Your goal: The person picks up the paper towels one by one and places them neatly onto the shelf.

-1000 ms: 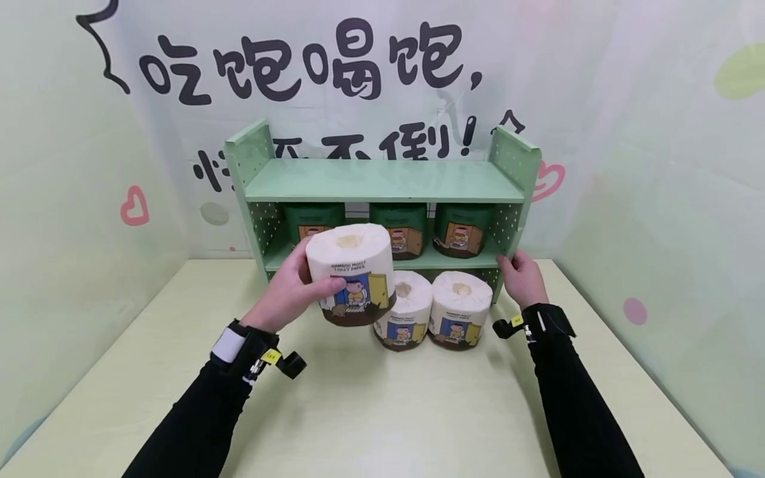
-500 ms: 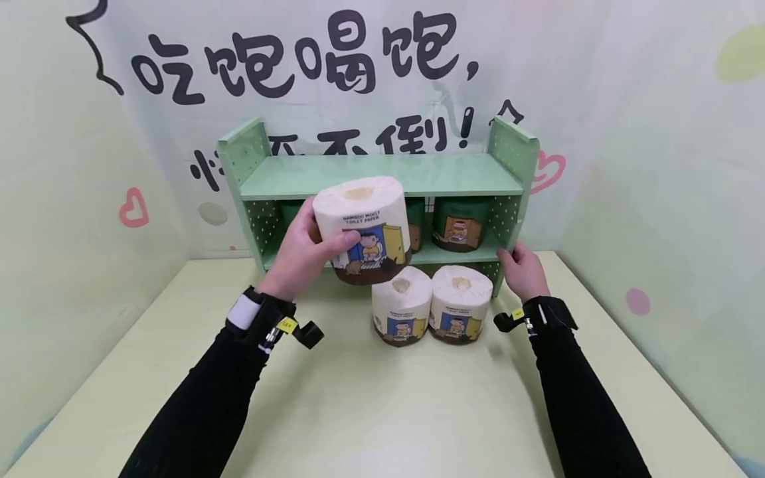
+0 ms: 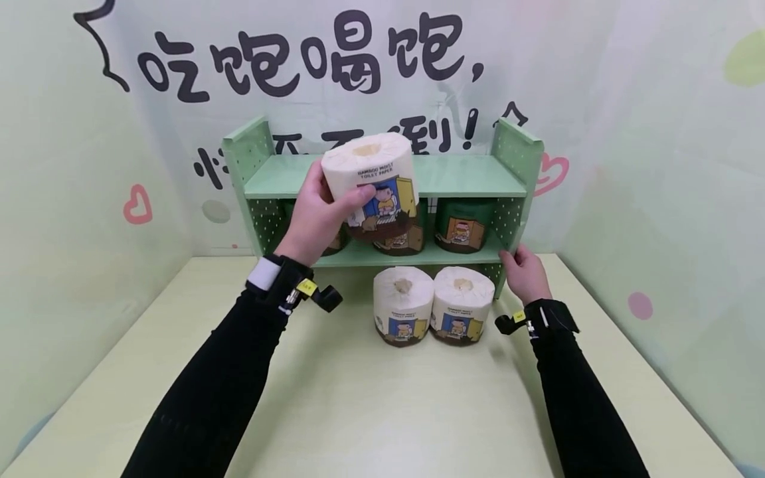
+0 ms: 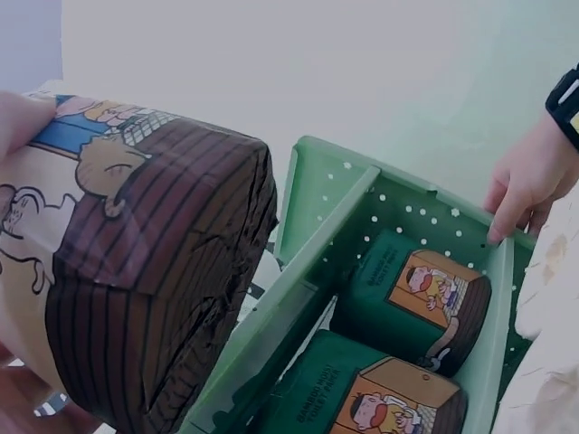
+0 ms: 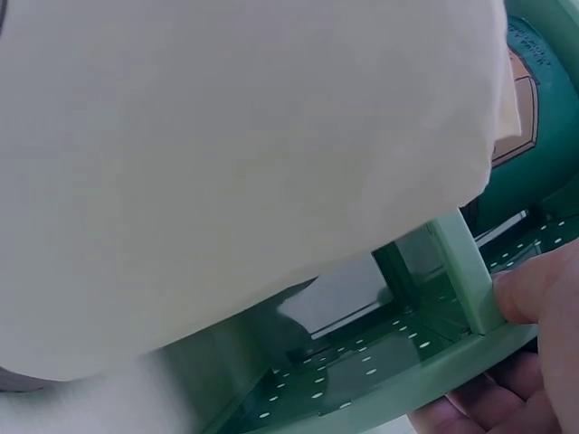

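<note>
My left hand (image 3: 319, 216) grips a white-wrapped toilet paper roll (image 3: 382, 192) with a brown base, thumb across its printed front. In the head view the raised roll overlaps the top board and middle compartment of the green shelf (image 3: 466, 176). The left wrist view shows the brown underside of the held roll (image 4: 172, 298), slightly tilted. My right hand (image 3: 526, 273) pinches the shelf's right upright at the lower board. Green-wrapped rolls stand on that board, including one at the right (image 3: 463, 226); the left one is mostly hidden behind the held roll and hand.
Two white toilet paper rolls, a left one (image 3: 403, 315) and a right one (image 3: 461, 315), stand side by side on the pale table (image 3: 370, 411) before the shelf. A printed cloth backdrop (image 3: 645, 166) rises behind and at both sides.
My left hand has lifted the white roll from in front of the lower compartment up to the top board, moving slightly right. My right hand keeps its hold on the shelf's upright.
</note>
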Available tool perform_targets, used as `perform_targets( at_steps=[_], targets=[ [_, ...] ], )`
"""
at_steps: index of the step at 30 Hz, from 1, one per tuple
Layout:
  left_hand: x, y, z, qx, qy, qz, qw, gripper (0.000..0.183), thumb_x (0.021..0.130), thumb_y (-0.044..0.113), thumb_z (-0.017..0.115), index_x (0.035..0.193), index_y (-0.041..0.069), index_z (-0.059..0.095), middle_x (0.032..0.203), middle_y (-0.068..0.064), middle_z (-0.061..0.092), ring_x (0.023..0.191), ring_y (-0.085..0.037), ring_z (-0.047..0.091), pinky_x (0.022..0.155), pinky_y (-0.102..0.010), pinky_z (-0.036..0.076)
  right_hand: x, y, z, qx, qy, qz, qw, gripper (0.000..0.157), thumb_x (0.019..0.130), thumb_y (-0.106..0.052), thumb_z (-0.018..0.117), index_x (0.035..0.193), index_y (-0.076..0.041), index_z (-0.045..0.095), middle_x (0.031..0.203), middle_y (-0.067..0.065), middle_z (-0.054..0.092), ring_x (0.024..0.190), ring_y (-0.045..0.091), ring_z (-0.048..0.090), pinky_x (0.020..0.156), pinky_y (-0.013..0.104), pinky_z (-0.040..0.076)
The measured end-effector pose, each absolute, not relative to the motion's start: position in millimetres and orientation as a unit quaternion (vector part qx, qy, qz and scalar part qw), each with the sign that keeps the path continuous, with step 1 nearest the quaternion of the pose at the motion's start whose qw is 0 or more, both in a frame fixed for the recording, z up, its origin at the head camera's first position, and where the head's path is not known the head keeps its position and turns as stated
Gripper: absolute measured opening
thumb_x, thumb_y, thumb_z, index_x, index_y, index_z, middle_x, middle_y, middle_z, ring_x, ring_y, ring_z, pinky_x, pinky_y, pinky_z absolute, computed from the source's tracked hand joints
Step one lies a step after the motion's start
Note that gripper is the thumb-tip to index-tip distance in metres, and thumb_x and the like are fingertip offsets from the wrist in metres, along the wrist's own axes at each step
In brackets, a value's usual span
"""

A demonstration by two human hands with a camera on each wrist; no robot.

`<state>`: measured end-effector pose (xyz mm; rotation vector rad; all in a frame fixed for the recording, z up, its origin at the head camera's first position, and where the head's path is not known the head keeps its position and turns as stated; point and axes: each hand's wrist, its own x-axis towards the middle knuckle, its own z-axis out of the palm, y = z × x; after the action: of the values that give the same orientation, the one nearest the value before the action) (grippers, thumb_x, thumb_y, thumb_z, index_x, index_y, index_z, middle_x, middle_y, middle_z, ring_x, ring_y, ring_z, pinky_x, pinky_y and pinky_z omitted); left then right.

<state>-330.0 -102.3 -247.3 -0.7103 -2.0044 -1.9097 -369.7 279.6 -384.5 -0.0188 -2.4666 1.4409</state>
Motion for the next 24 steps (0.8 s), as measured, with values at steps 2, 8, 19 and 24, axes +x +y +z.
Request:
perform_targets(
  at_steps=[2, 8, 19, 24],
  targets=[
    [-334.6, -98.6, -243.6, -0.244, -0.698, -0.656, 0.149, 0.077, 0.096, 0.034, 0.077, 0.16, 0.018, 0.039, 0.151, -0.009, 0.062, 0.133, -0.024, 0.064, 0.113, -0.048, 0.057, -369.3, 280.2, -384.9, -0.007, -0.855, 0.498, 0.143, 0.053, 0.118, -0.032, 0.045, 0.158, 0.001, 0.054, 0.156, 0.029, 0.06, 0.138, 0.039, 0.058, 0.116, 0.053, 0.047],
    [-347.0, -86.8, -233.8, -0.246, -0.702, -0.652, 0.147, 0.076, 0.095, 0.034, 0.078, 0.159, 0.019, 0.04, 0.151, -0.009, 0.061, 0.132, -0.026, 0.063, 0.111, -0.051, 0.058, -369.4, 280.0, -385.1, -0.009, -0.858, 0.491, 0.152, 0.051, 0.117, -0.032, 0.046, 0.153, 0.003, 0.057, 0.149, 0.03, 0.064, 0.129, 0.039, 0.059, 0.109, 0.05, 0.047],
    [-364.5, -66.6, -222.7, -0.22, -0.719, -0.645, 0.136, 0.087, 0.095, 0.035, 0.084, 0.159, 0.016, 0.028, 0.15, -0.008, 0.061, 0.13, -0.024, 0.067, 0.106, -0.046, 0.061, -369.8, 278.7, -383.2, -0.006, -0.857, 0.492, 0.151, 0.051, 0.117, -0.03, 0.046, 0.153, 0.004, 0.057, 0.151, 0.031, 0.063, 0.137, 0.042, 0.059, 0.118, 0.056, 0.046],
    [-369.5, -56.5, -218.0, -0.189, -0.724, -0.651, 0.129, 0.085, 0.095, 0.041, 0.083, 0.155, 0.014, 0.029, 0.15, -0.012, 0.058, 0.129, -0.025, 0.068, 0.106, -0.045, 0.061, -369.6, 280.1, -385.2, -0.009, -0.858, 0.491, 0.149, 0.052, 0.117, -0.032, 0.046, 0.155, 0.002, 0.055, 0.154, 0.03, 0.061, 0.14, 0.043, 0.058, 0.12, 0.058, 0.046]
  ],
)
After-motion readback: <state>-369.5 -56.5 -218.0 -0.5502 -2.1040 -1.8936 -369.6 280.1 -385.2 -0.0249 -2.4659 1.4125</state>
